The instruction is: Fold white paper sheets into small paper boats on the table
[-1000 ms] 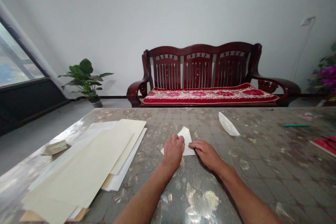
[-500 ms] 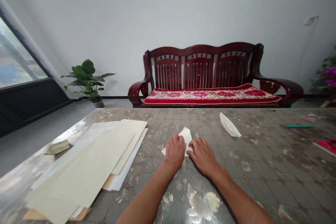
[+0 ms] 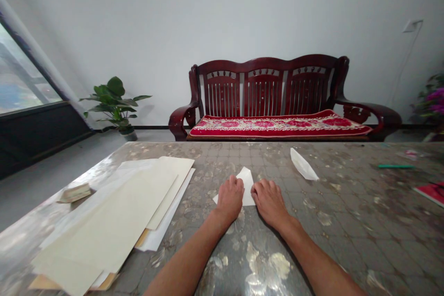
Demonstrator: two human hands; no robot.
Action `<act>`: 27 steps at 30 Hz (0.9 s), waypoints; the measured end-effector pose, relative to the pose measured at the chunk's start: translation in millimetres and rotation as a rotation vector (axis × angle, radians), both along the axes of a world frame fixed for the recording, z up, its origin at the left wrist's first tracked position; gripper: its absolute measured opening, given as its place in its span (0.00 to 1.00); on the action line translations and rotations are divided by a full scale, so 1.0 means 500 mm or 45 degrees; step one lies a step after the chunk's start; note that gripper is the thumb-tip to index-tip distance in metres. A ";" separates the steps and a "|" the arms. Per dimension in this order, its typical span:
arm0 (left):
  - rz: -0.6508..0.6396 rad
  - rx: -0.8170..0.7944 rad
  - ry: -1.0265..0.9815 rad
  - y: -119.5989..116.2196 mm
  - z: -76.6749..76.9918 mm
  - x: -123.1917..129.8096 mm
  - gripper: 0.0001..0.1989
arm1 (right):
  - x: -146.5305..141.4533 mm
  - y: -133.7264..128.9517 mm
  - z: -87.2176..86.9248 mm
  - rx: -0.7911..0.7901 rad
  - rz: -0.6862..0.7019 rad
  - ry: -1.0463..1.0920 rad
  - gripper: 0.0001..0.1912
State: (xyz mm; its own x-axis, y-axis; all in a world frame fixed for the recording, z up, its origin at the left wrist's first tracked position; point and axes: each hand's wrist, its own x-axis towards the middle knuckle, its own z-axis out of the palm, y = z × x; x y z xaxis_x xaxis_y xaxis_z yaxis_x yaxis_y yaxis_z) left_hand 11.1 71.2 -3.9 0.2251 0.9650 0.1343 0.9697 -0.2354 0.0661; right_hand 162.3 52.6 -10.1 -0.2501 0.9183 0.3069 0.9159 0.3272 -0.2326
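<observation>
A small folded white paper [image 3: 247, 186] lies flat on the patterned table [image 3: 215, 282], between my hands. My left hand [image 3: 231, 198] rests on its left part with the fingers curled and pressed together, hiding some of it. At the paper's right edge, the curled fingers of my right hand [image 3: 269, 199] touch it, the thumb tucked in. A white boat-shaped folded paper [image 3: 304, 164] sits farther back, to the right of my hands.
Large cream sheets [image 3: 114, 212] overlap at the left, beside a small stack of paper [image 3: 74, 193]. To the right are a green pen [image 3: 396, 166] and a red item [image 3: 432, 192]. A wooden bench [image 3: 263, 97] stands beyond the table.
My right hand has shifted slightly right, and its thumb has drawn in, so more of the folded paper shows between my hands. My left hand has barely moved.
</observation>
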 end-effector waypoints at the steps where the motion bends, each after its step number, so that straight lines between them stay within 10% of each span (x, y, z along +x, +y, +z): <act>1: -0.009 0.003 -0.003 0.001 -0.002 -0.001 0.07 | 0.001 0.001 -0.001 0.004 0.015 0.018 0.02; 20: -0.106 0.034 -0.083 0.008 -0.018 -0.021 0.08 | -0.010 0.003 -0.013 0.086 0.107 -0.096 0.03; 27: 0.163 0.053 -0.077 0.034 -0.002 -0.090 0.10 | -0.013 -0.001 -0.008 0.073 0.097 -0.099 0.02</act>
State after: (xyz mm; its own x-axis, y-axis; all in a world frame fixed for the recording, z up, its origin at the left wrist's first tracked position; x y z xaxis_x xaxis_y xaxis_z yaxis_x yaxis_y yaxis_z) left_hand -33.7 88.1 -4.8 0.0907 0.9786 0.1846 0.9865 -0.1137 0.1181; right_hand 156.0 52.3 -14.0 -0.3438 0.8772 0.3351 0.9024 0.4074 -0.1405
